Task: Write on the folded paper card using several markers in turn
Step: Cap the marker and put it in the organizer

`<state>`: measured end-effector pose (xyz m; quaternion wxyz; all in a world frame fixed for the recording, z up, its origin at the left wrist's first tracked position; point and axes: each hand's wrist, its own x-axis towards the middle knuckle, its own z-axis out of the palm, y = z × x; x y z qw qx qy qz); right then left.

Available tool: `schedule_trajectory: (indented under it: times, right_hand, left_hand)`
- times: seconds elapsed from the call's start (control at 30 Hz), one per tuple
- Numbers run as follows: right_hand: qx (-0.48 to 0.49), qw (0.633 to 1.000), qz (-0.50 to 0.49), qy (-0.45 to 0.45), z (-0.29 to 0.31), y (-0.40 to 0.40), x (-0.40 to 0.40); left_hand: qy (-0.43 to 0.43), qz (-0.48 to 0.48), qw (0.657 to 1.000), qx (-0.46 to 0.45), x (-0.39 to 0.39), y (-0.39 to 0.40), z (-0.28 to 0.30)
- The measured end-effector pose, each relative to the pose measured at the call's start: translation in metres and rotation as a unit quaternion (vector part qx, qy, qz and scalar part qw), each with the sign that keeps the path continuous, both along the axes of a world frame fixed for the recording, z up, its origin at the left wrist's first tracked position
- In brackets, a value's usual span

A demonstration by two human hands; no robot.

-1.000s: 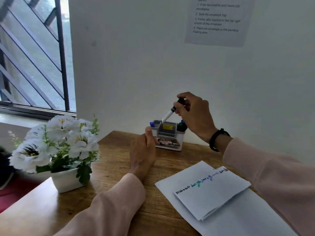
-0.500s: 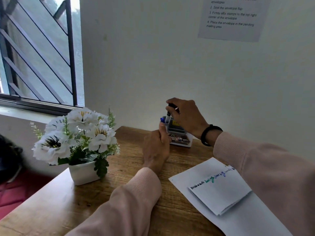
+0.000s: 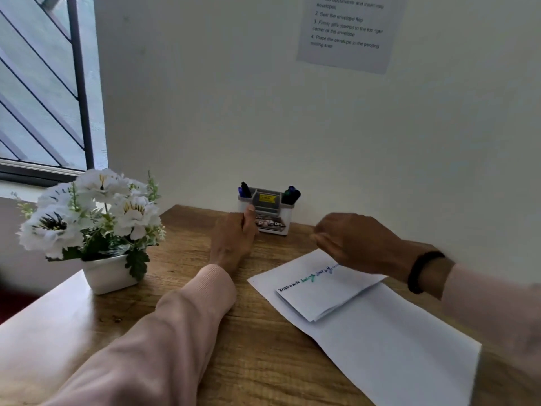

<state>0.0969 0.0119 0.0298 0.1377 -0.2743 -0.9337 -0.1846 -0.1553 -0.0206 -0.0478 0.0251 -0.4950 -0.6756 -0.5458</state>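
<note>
A folded white paper card (image 3: 319,297) lies on a larger white sheet (image 3: 395,347), with a line of black, green and blue writing along its far edge. A small grey and white marker holder (image 3: 270,213) stands by the wall. A black-capped marker (image 3: 245,189) sits in its left slot, and dark-capped markers (image 3: 291,194) fill the right slot. My left hand (image 3: 231,238) rests on the table and holds the holder's left front corner, thumb against its face. My right hand (image 3: 351,241), blurred, hovers over the card's far edge with fingers loosely curled, and nothing shows in it.
A white pot of white flowers (image 3: 96,218) stands at the left of the wooden table (image 3: 263,361). The wall runs right behind the holder, with a printed notice (image 3: 348,30) high up. A barred window (image 3: 44,98) is at far left.
My right hand put the black marker into the holder's left slot, let go, and drew back to the right over the card. My left hand stayed at the holder.
</note>
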Motion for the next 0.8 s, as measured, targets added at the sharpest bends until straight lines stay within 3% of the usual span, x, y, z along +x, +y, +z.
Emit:
schedule_trajectory:
  times: [0.13,0.2,0.3,0.4,0.53,0.67,0.8]
  right_hand:
    - [0.04,0.999,-0.023,-0.003,-0.012,-0.034,0.075]
    - [0.071,0.995,-0.062,-0.046,-0.013,-0.049,0.102]
    - [0.029,0.994,-0.083,-0.071,-0.013,-0.062,0.132]
    - [-0.019,0.997,-0.066,-0.018,-0.018,-0.066,0.153]
    - [-0.086,0.993,-0.042,0.064,-0.032,-0.052,0.152]
    - [-0.096,0.986,-0.041,0.128,-0.05,-0.01,0.133]
    - [-0.102,0.98,-0.06,0.158,-0.058,0.059,0.105]
  left_hand:
    - [-0.013,0.0,0.997,-0.072,0.006,-0.009,-0.002]
    - [-0.051,-0.004,0.995,-0.091,0.01,-0.021,-0.002]
    - [-0.096,-0.012,0.99,-0.105,0.023,-0.048,0.003]
    - [-0.096,0.002,0.987,-0.13,0.041,-0.078,0.007]
    - [-0.06,0.018,0.986,-0.156,0.057,-0.11,0.009]
    - [-0.004,0.038,0.993,-0.111,0.06,-0.105,0.005]
    - [0.169,0.024,0.984,-0.057,0.064,-0.05,0.027]
